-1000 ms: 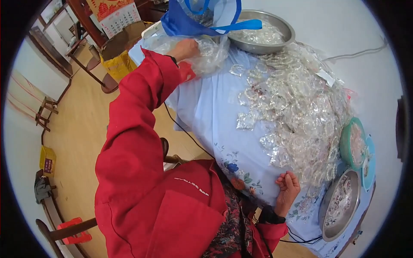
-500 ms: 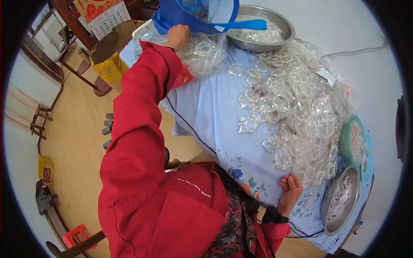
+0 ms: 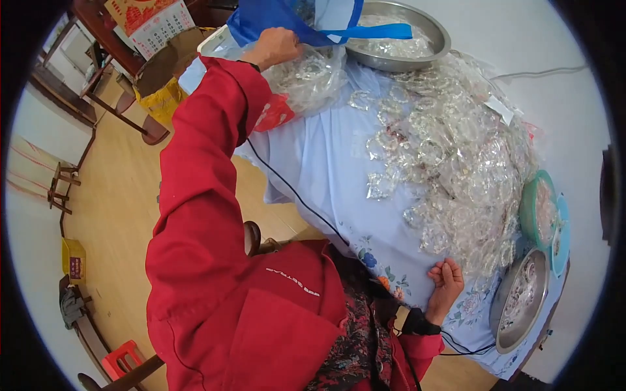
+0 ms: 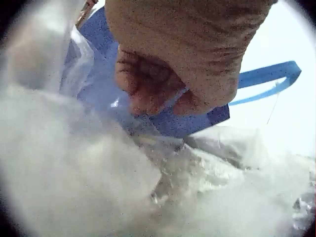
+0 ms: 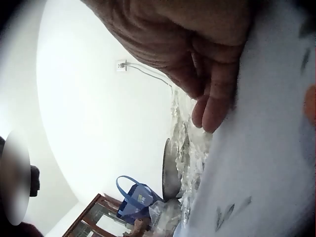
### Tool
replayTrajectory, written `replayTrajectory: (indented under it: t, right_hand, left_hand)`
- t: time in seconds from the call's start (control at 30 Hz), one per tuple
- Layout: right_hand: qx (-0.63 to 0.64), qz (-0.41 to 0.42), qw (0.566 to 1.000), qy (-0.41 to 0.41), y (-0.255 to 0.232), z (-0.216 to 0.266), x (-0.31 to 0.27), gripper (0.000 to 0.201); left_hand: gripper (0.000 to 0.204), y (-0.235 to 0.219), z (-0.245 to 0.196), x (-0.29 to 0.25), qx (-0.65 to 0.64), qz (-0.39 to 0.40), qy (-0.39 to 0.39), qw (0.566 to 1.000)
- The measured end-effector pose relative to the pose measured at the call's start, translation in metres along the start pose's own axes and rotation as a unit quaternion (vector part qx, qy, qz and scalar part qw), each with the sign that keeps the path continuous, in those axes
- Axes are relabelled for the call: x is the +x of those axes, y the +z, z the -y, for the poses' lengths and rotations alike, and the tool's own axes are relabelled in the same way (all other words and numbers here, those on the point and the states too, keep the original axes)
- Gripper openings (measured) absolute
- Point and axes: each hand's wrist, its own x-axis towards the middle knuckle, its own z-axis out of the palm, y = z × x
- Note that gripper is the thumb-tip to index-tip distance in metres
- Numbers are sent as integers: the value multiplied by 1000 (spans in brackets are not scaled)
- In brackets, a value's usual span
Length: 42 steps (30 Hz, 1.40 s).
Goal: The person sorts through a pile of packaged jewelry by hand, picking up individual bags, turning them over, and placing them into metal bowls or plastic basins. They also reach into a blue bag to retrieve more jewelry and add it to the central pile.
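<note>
Head view: left hand [image 3: 276, 48] at the clear plastic bag [image 3: 313, 81], beside the blue tote [image 3: 274, 25]

On the red jacket [image 3: 215, 287] we make out white lettering, perhaps including SETRA; the rest is too small for us. The calendar [image 3: 162, 31] shows rows of numerals under a red-and-gold picture. A yellow box [image 3: 65, 251] on the left bears a dark label whose characters we cannot read, and in the right wrist view the tote's pale print is illegible too.

The left hand has its fingers curled over the plastic bag, at the table's far end; we cannot tell whether they pinch the film. The tote's strap crosses the round metal bowl [image 3: 438, 49], and in the left wrist view blurred film covers much of the lower half. We see the right hand [image 3: 447, 287] relaxed, fingers loosely bent, over the tablecloth [image 3: 326, 163] just beside the heap of clear packets [image 3: 463, 163]. A white slip [image 3: 499, 109] lies on the heap; near its right edge stand a green basin [image 3: 528, 208], a blue dish [image 3: 562, 260] and an oval metal basin [image 3: 540, 290].

The bag looks crinkled and translucent, the packets thin and glossy, some with ring-like shapes inside. The cloth is pale blue, flower-printed and softly creased.
</note>
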Motion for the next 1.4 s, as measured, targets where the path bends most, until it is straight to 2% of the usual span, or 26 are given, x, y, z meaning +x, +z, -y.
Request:
replayTrajectory:
  t: [0.03, 0.13, 0.17, 0.27, 0.3, 0.4, 0.43, 0.53, 0.57, 0.67, 0.7, 0.77, 0.83, 0.93, 0.97, 1.07, 1.1, 1.2, 1.23, 1.33, 1.37, 1.4]
  right_hand:
    - [-1, 1, 1000, 2, 0, 0, 1, 14]
    - [-7, 0, 1000, 7, 3, -1, 3, 14]
    - [-14, -6, 1000, 8, 4, -1, 4, 14]
    - [-20, -17, 1000, 5, 2, -1, 4, 14]
    - [-19, -15, 1000, 3, 2, -3, 4, 14]
    - [-14, -17, 1000, 2, 3, -4, 5, 14]
    - [-14, -17, 1000, 4, 2, -3, 5, 14]
    - [-12, -18, 1000, 3, -1, -3, 5, 14]
    - [-10, -13, 1000, 1, -2, -4, 6, 14]
    - [-12, -12, 1000, -1, 1, -4, 6, 14]
    - [-12, -19, 1000, -5, 3, -3, 4, 14]
    - [-16, -27, 999, -9, 4, -3, 3, 14]
    - [-19, -24, 999, -17, 5, -3, 2, 14]
    - [-26, -23, 999, -21, 5, -3, 2, 14]
    - [-29, -24, 999, -24, 6, -3, 2, 14]
    - [-34, -23, 999, -29, 8, -4, 5, 14]
    - [-35, -24, 999, -33, 9, -4, 5, 14]
    - [-38, -22, 999, -30, 9, -5, 4, 15]
    - [-34, -22, 999, -36, 10, -5, 4, 15]
    - [-33, -19, 999, -39, 6, -8, 6, 15]
    - [-35, -17, 998, -39, 4, -9, 7, 15]
    - [-36, -16, 998, -41, 3, -9, 7, 16]
  left_hand:
    - [25, 7, -3, 0, -2, 2, 0, 1000]
    - [23, 33, -4, 0, 66, -143, 54, 986]
    - [23, 37, -4, 3, 65, -143, 55, 986]
    - [22, 50, -6, 18, 87, -80, 51, 992]
    - [22, 55, -5, 22, 85, -80, 54, 992]
    - [23, 58, -3, 31, 142, 2, 70, 987]
    - [23, 57, -2, 34, 140, 2, 74, 987]
    - [25, 45, 3, 43, 84, -41, -73, 993]
    - [25, 38, 4, 46, 85, -40, -73, 993]
    - [22, 15, 11, 54, 44, -2, -161, 986]
    - [22, 13, 15, 57, 45, 0, -161, 986]
    - [15, 15, 25, 65, 46, -56, -161, 984]
    - [15, 21, 31, 69, 45, -79, -163, 982]
    - [18, 32, 40, 74, 59, -166, -166, 970]
    - [18, 38, 46, 76, 60, -163, -167, 971]
    - [22, 57, 66, 77, 53, -250, -20, 966]
    - [22, 53, 63, 73, 55, -245, -22, 968]
    - [22, 22, 22, 57, -180, -239, -114, 947]
    - [22, 19, 11, 41, -178, -234, -117, 949]
    - [22, 8, -22, 2, -241, -213, 45, 946]
    - [22, 14, -26, -2, -241, -214, 45, 945]
    - [21, 31, -29, -9, -209, -198, 83, 954]
